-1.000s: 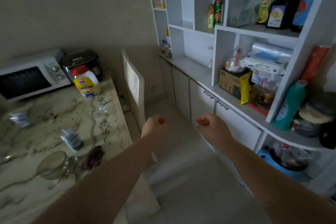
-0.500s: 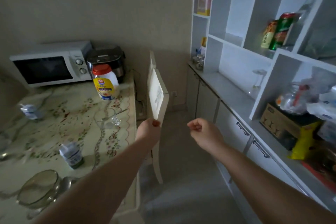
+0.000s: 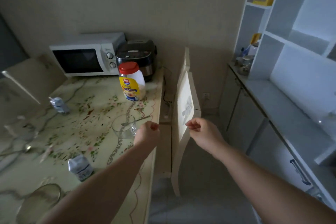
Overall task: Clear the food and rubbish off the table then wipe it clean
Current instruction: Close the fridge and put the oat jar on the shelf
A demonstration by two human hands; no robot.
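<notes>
Chair (image 3: 188, 96) beside table (image 3: 87, 132) (glass (image 3: 123, 129) near edge)

The red-lidded jar (image 3: 131, 82) stands on the floral table (image 3: 101, 107); behind the jar sit the microwave (image 3: 85, 56) and a dark rice cooker (image 3: 138, 54); nearer than the jar stands a clear glass (image 3: 123, 129); nearer still, the left hand (image 3: 148, 132) hovers, fingers curled on nothing; right of the jar, the right hand (image 3: 201, 131), likewise curled, hangs before a white chair (image 3: 185, 96); left of the jar lies a small carton (image 3: 59, 104)
</notes>
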